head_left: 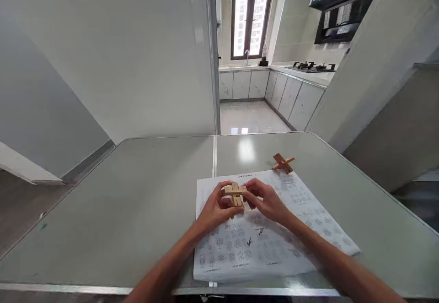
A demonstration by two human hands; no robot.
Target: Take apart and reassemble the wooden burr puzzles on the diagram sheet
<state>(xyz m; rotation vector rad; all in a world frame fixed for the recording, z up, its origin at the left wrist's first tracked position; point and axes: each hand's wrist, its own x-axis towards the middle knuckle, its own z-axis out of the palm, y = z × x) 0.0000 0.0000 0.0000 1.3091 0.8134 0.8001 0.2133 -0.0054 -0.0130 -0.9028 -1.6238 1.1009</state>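
Above a printed paper sheet [236, 252], both hands hold a light wooden cross-shaped puzzle [236, 195] made of interlocking pieces. My left hand [216, 207] grips it from the left, with thumb below and fingers behind the upper side. My right hand [262, 197] pinches the right end of its crosspiece between thumb and fingers. Parts of the fingers behind the wood are hidden. A darker reddish-brown wooden cross [284, 163] lies at the sheet's far right corner, apart from both hands.
The sheet lies on a grey-green table [137, 220] with rounded far corners and a pale seam down the middle. Beyond it, a doorway opens on a kitchen with white cabinets [242, 84], a gas stove [313, 67] and a window [252, 17].
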